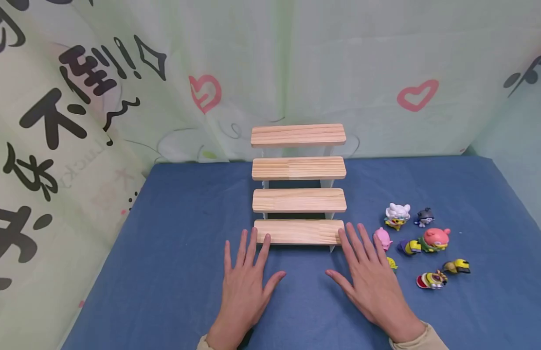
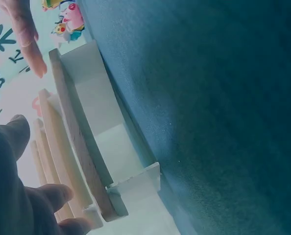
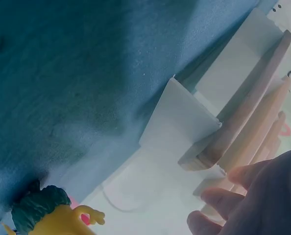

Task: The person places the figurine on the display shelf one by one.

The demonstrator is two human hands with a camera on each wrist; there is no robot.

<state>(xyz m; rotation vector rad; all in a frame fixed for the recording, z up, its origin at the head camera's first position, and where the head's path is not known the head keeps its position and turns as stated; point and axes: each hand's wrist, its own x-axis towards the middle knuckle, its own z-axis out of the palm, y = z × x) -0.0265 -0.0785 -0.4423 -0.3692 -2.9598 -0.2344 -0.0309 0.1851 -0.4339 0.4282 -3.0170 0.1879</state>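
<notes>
A stepped wooden display rack (image 1: 299,232) with several pale wood shelves on white side supports stands at the back middle of the blue table. My left hand (image 1: 244,287) is spread palm down in front of its left end, fingertips overlapping the lowest shelf's front edge in the head view. Mirroring it, my right hand (image 1: 375,287) has straight, spread fingers at the right end of that shelf. Both hands hold nothing. In the left wrist view, fingers (image 2: 55,196) show beside the shelf ends; the right wrist view has fingers (image 3: 224,200) close to the other end.
Several small toy figures lie right of the rack, among them a white-hooded one (image 1: 397,216), a pink one (image 1: 436,239) and a red-and-yellow one (image 1: 431,280). A yellow figure (image 1: 391,263) is partly hidden behind my right hand. Printed curtains (image 1: 314,73) hang behind the blue cloth (image 1: 187,218).
</notes>
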